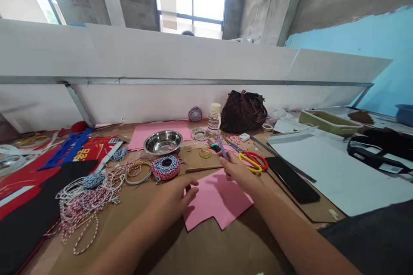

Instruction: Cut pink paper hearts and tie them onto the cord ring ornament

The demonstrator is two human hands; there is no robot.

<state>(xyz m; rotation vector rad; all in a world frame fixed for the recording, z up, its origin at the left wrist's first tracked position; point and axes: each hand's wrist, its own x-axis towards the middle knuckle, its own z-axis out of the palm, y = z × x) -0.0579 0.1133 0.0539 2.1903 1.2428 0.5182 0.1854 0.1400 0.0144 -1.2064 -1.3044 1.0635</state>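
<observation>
A pink sheet with a notch cut in its near edge lies on brown cardboard in front of me. My left hand rests at the sheet's left edge, thumb and fingers apart, holding nothing. Over the far right part of the sheet, my right hand is closed on a slim purple pen-like stick, which points up and away; its exact kind is unclear. Just beyond that hand lie scissors with red and yellow handles and a green-and-black handled tool.
A steel bowl, a braided cord ring and tangled cord are on the left. Behind stand a bottle and a brown handbag. To the right are a black phone, a metal ruler and white board.
</observation>
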